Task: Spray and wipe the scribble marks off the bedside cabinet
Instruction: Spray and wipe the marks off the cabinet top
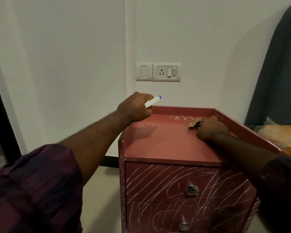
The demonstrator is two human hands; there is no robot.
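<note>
Hidden, cropped, blurred.
White blue-tipped object (152, 101): lower part buried in the fist of the left hand (134, 106), kind not tellable. Crumpled rag (194, 123): mostly under the right hand (210, 127), whose fingertips are out of sight. Cabinet (166, 145): lower drawer (158, 217) cut by the bottom edge, right front corner behind the right forearm. Orange-yellow heap (279, 135) at the right edge: blurred, cropped, unidentifiable.

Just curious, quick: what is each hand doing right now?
Left hand grips a white blue-tipped object.
Right hand holds a crumpled cloth against the cabinet top.
</note>
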